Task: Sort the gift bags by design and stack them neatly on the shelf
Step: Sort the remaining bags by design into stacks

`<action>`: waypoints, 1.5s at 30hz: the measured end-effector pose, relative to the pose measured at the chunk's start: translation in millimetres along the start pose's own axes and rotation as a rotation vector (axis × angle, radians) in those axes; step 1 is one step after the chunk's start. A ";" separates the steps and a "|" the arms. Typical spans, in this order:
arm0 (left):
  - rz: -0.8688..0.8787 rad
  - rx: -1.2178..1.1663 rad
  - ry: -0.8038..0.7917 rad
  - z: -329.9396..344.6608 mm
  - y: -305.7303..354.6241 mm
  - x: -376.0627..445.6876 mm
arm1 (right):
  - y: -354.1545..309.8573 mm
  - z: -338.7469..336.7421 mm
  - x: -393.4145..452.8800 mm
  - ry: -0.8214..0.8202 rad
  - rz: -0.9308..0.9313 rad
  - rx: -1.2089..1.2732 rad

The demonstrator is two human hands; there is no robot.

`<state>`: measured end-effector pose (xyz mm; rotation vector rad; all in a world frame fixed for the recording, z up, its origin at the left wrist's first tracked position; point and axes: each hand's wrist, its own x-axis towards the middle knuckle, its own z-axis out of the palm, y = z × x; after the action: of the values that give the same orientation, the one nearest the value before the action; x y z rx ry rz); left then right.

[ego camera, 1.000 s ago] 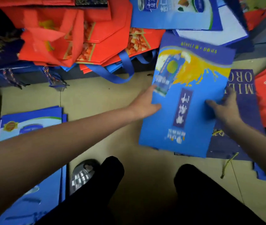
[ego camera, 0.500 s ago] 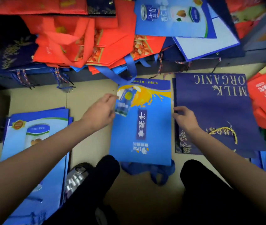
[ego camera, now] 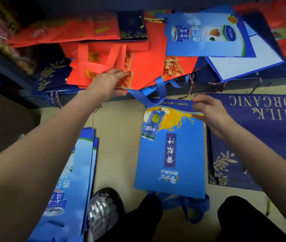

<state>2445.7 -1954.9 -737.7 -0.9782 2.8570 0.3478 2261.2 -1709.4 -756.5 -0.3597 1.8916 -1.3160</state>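
A bright blue gift bag (ego camera: 172, 154) with a yellow splash lies flat on the floor between my knees. My right hand (ego camera: 208, 112) hovers over its top right corner, fingers loosely curled, holding nothing that I can see. My left hand (ego camera: 109, 82) reaches up to the low shelf and lies with straight fingers on a red bag (ego camera: 138, 67) with a food picture, thumb under its edge. A dark navy "MILK ORGANIC" bag (ego camera: 261, 133) lies on the floor at the right.
A stack of light blue bags (ego camera: 74, 186) lies on the floor at the left. The shelf (ego camera: 173, 91) holds mixed red, navy and light blue bags (ego camera: 205, 34). My grey sandal (ego camera: 102, 213) and dark trouser legs fill the bottom.
The blue splash bag was set down on the floor beside the navy bag. My left hand left it and moved up to the red bag on the shelf; my right hand shifted to its top corner.
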 end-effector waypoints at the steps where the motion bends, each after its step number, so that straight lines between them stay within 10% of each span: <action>1: 0.002 -0.031 -0.004 -4.6 -5.6 1.3 | -1.3 2.2 0.6 -0.027 -0.003 -0.001; 13: -0.094 0.245 0.143 -18.6 47.6 21.2 | 1.9 -6.2 -3.1 -0.143 0.067 0.002; 20: 0.387 0.235 -0.077 26.9 122.7 -74.0 | -14.7 -23.1 -7.7 -0.344 0.191 0.496; 25: 0.397 -0.271 -0.548 34.8 142.8 -84.1 | 6.8 -23.9 -7.3 0.000 0.184 0.314; 33: 0.196 -1.474 -0.064 -76.5 128.2 -68.0 | 9.0 -43.6 7.7 0.166 0.063 0.054; 36: 0.269 -0.699 0.390 -57.6 117.3 -41.9 | 13.6 -49.0 9.7 0.164 0.073 0.038; 39: 0.132 0.174 0.109 -17.9 107.9 -18.4 | 12.4 -50.2 15.0 0.162 0.087 0.100; 41: 0.064 0.321 0.027 5.4 108.7 -14.6 | 8.3 -50.7 17.4 0.143 0.100 0.159; 45: 0.316 0.220 0.343 22.5 103.1 -20.1 | 4.7 -50.7 21.3 0.055 0.074 0.262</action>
<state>2398.7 -1858.3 -737.4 -0.5942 3.2723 -0.1272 2211.1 -1687.0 -762.3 -0.1189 1.7315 -1.5141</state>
